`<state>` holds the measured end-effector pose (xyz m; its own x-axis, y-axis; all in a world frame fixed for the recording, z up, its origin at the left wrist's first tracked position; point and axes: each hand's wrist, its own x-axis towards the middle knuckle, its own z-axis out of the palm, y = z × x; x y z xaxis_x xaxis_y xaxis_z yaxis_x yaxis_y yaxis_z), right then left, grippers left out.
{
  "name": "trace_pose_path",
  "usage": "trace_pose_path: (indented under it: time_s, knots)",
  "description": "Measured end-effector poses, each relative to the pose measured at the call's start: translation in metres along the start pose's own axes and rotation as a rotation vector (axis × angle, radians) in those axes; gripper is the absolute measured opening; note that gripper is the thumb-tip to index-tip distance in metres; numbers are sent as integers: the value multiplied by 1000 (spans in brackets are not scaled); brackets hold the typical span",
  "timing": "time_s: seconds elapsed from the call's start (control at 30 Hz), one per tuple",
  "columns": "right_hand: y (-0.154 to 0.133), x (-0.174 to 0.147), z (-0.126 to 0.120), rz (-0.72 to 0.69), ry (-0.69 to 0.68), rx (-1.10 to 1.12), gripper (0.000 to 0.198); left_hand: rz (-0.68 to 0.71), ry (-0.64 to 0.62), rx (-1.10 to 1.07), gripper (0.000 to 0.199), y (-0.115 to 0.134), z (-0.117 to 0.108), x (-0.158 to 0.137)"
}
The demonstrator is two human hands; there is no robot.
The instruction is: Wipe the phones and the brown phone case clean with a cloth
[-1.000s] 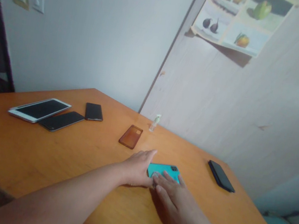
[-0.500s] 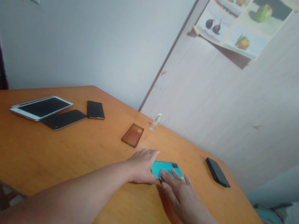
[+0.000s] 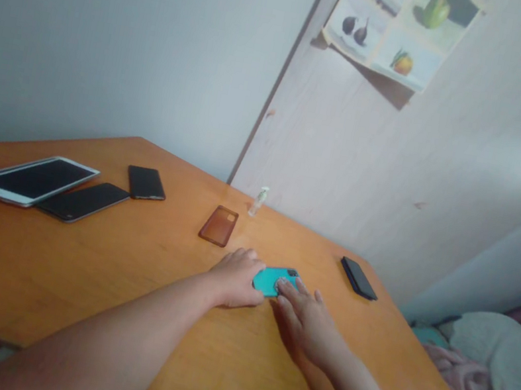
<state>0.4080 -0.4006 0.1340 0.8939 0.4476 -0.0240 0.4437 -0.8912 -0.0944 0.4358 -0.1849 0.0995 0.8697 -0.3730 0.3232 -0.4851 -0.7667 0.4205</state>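
Observation:
A turquoise phone [image 3: 267, 281], its back up and a dark camera block at the far right corner, lies on the orange-brown table [image 3: 134, 280]. My left hand [image 3: 238, 277] grips its left end, thumb on the near edge and fingers over the far edge. Across the right part of the phone reaches my right hand [image 3: 310, 315]. Its fingertips press on a small pale roundish thing [image 3: 279, 284] against the phone's back, mostly covered by the fingers. A brown phone case [image 3: 219, 225] lies beyond my left hand, beside a small clear bottle [image 3: 258, 201].
On the left lie a white-framed tablet [image 3: 36, 179], a dark phone [image 3: 85, 201] touching it, and a black phone [image 3: 146, 183]. A black wallet-like case [image 3: 359, 278] is near the right edge. Behind stands a wall [image 3: 139, 52] with a fruit print [image 3: 400, 31]. Bedding [image 3: 487, 363] lies beyond.
The view has swung right, so everything appears further left. My left hand keeps its grip on the phone. My right fingertips stay on the pale thing, having shifted slightly on the phone's back.

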Motion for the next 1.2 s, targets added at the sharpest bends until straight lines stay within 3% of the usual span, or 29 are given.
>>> trace_pose_path:
  time_s: [0.13, 0.4, 0.63, 0.87, 1.1, 1.2]
  knots:
    - [-4, 28, -1, 50, 20, -1, 48, 7, -4, -10, 34, -1, -1, -1]
    - [11, -17, -2, 36, 0, 0, 49, -4, 0, -6, 40, 0, 0, 1]
    - [9, 32, 0, 75, 24, 2, 49, 1, -12, -2, 38, 1, -3, -2]
    - [19, -9, 0, 37, 30, 1, 51, 24, -16, -1, 39, 1, -1, -1]
    - [17, 30, 0, 93, 37, 1, 52, 24, -30, 23, 39, 1, -3, -1]
    - [18, 18, 1, 81, 41, -7, 54, 30, -28, 15, 41, 0, -2, -1]
